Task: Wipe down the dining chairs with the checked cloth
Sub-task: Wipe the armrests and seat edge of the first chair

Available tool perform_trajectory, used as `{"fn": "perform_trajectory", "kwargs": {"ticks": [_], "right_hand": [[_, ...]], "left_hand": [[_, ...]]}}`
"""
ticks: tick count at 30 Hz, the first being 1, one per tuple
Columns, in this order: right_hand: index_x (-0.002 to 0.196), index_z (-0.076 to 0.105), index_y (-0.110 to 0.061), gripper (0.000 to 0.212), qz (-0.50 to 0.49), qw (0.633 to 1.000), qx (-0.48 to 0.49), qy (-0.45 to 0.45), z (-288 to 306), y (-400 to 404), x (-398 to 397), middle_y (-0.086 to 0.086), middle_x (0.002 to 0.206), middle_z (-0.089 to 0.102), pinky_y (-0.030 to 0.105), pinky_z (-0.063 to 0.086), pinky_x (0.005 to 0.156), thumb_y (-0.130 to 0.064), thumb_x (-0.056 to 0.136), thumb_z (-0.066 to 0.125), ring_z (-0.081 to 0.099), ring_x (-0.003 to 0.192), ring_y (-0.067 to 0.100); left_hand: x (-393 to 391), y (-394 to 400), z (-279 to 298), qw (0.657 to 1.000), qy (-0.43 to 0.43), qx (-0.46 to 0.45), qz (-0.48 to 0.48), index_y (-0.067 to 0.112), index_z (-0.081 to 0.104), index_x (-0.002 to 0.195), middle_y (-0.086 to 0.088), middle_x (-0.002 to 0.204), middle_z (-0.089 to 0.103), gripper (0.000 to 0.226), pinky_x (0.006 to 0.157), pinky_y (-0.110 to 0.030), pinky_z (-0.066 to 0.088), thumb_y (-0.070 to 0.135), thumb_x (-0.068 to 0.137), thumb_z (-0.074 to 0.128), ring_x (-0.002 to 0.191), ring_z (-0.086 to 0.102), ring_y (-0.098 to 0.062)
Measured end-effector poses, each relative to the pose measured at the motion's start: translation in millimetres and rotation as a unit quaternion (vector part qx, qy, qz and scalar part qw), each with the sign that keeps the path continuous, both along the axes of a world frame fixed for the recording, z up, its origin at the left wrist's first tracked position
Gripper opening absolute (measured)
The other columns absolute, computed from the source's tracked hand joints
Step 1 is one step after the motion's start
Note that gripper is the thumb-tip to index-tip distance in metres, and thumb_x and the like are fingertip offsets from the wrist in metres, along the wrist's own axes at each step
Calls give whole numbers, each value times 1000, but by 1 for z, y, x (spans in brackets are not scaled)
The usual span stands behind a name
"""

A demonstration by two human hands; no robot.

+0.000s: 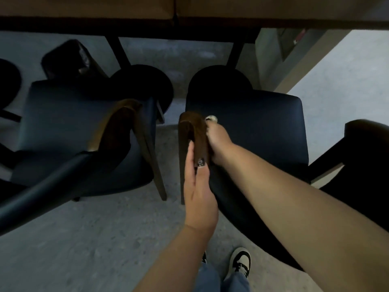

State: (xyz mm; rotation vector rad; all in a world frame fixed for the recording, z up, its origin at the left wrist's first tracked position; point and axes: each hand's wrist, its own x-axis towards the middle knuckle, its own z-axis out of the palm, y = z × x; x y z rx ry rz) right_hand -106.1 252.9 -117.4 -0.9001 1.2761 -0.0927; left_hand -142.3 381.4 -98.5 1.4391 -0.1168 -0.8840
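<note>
Your left hand lies flat, fingers straight, along the wooden armrest of the right chair. Your right hand curls around the armrest's inner side, farther forward; the checked cloth shows only at its fingertips. The armrest runs away from you toward the worktop.

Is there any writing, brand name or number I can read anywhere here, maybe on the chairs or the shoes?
None: no readable text in this view.
Shoes: black and white, no legible brand.
Chair and table: no labels visible.
Red mark on a far object: too blurred to read.
</note>
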Motion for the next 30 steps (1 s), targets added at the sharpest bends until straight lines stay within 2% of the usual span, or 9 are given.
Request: {"fn": "perform_trajectory", "kwargs": {"ticks": [3, 6, 10, 13, 15, 20, 24, 28, 30], "right_hand": [[95, 60, -11, 23, 87, 982, -167, -18, 13, 15, -11, 7, 84, 60, 26, 45, 63, -27, 98, 44, 58, 75, 21], [109, 61, -14, 28, 231, 921, -312, 19, 17, 7, 0, 5, 105, 63, 33, 44, 85, -31, 97, 42, 58, 97, 19], [84, 58, -13, 22, 282, 923, -248, 90, 9, -32, 40, 4, 71, 54, 31, 39, 68, -28, 97, 46, 52, 66, 18], [90, 58, -10, 21, 304, 920, -206, 135, -4, -52, 59, 8, 75, 56, 33, 43, 64, -27, 96, 48, 55, 72, 23], [82, 60, -12, 23, 378, 869, -286, 145, -8, -53, 60, 8, 80, 58, 34, 44, 68, -27, 95, 49, 59, 81, 27], [91, 67, -10, 34, 586, 664, -460, 66, 13, -31, 45, 8, 100, 63, 43, 46, 86, -34, 91, 42, 58, 96, 27], [69, 53, -7, 32, 626, 648, -403, 160, 15, -37, 77, 6, 68, 50, 34, 39, 63, -24, 94, 44, 57, 81, 29], [67, 46, -6, 29, 573, 687, -396, 206, 3, -42, 94, 3, 68, 42, 31, 30, 49, -19, 93, 42, 50, 72, 27], [62, 42, -13, 31, 572, 670, -432, 193, 8, -34, 82, 5, 70, 45, 30, 28, 48, -24, 91, 43, 47, 64, 23]], "left_hand": [[3, 2, -12, 999, -4, -34, -12, 41, 32, 147, 13, 151, 39, 55, 117, -42, 29, 35, 93, 42, 138, 36, -4], [2, 0, -19, 999, -8, -43, -11, 39, 29, 149, 12, 154, 34, 61, 118, -45, 24, 42, 90, 43, 142, 30, -7], [0, 0, -24, 998, -35, -45, -1, 32, 27, 150, 12, 156, 30, 64, 120, -42, 20, 43, 88, 40, 143, 26, -3], [-1, -2, -25, 997, -63, -51, -1, 26, 27, 151, 10, 156, 30, 65, 121, -39, 20, 41, 88, 38, 143, 25, -3], [-1, -2, -26, 996, -72, -57, 3, 23, 27, 151, 8, 156, 30, 65, 120, -37, 21, 40, 88, 38, 144, 26, -5], [-3, -4, -27, 994, -88, -51, 25, 19, 28, 149, 4, 156, 28, 66, 118, -27, 24, 42, 87, 38, 142, 27, -4], [-4, -4, -22, 994, -94, -34, 54, 16, 22, 151, 8, 156, 18, 75, 106, -3, 21, 46, 84, 40, 139, 20, 9], [-6, -5, -25, 995, -66, -42, 66, 26, 13, 152, 15, 158, 12, 81, 112, -9, 19, 50, 81, 43, 141, 16, 10], [-5, -6, -24, 995, -42, -50, 78, 29, 10, 151, 15, 158, 11, 84, 114, -12, 19, 50, 79, 45, 140, 17, 11]]}}
